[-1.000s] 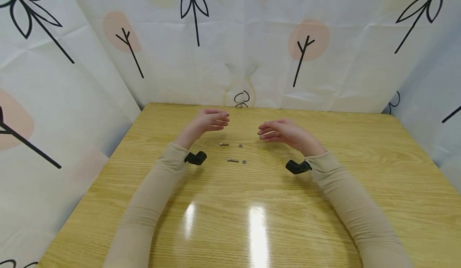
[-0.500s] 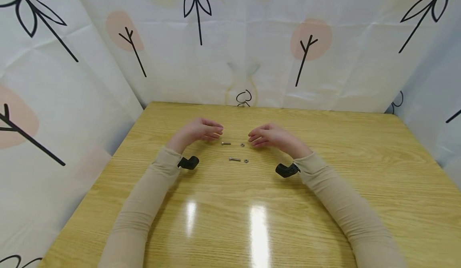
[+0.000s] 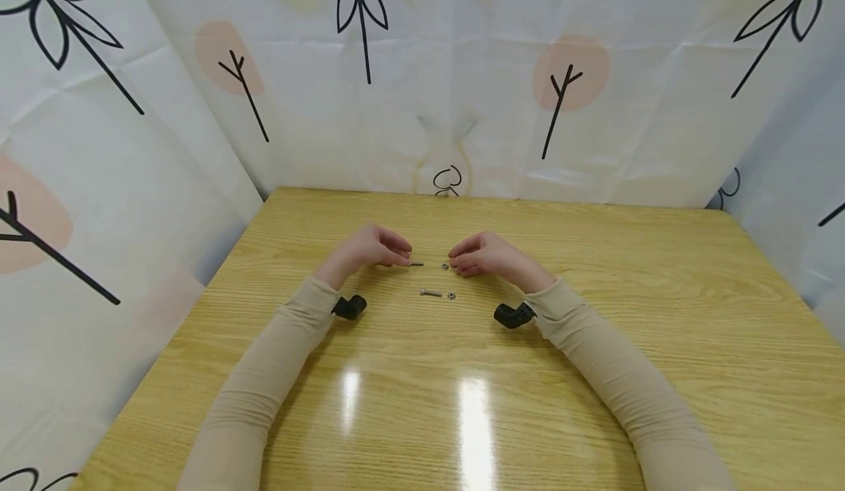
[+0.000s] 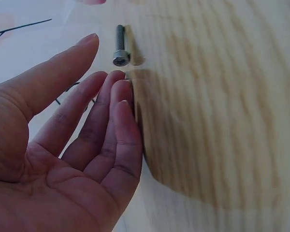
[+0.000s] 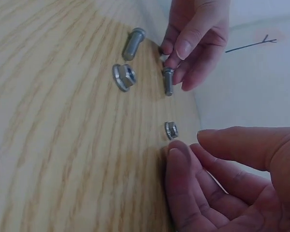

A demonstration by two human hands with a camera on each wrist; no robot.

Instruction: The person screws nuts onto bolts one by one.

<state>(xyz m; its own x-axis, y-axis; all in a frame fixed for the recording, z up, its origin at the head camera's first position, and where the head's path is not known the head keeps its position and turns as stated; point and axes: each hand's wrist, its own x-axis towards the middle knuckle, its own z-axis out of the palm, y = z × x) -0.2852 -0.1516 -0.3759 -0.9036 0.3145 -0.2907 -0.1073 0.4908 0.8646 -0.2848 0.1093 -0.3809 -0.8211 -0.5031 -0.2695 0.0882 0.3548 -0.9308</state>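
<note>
Two small metal bolts and two nuts lie on the wooden table in two rows. My left hand (image 3: pixel 370 247) is at the head of the far bolt (image 3: pixel 417 264). In the left wrist view this socket-head bolt (image 4: pixel 120 46) lies just beyond the fingertips, with thumb and fingers apart. My right hand (image 3: pixel 491 260) is beside the far nut (image 3: pixel 445 266). In the right wrist view the flanged nut (image 5: pixel 171 130) sits just past the index fingertip, the thumb held away from it. The near bolt (image 3: pixel 431 293) and near nut (image 3: pixel 452 296) lie untouched, closer to me.
The wooden table (image 3: pixel 422 351) reaches back to a white patterned cloth (image 3: pixel 488 131), which also hangs at both sides. Black wrist mounts (image 3: pixel 350 307) stick out from both sleeves, low over the tabletop.
Both hands have come down toward the far row, the right hand also moving left to the nut. The left fingers now cover the far bolt's head. The bolts and nuts have not moved.
</note>
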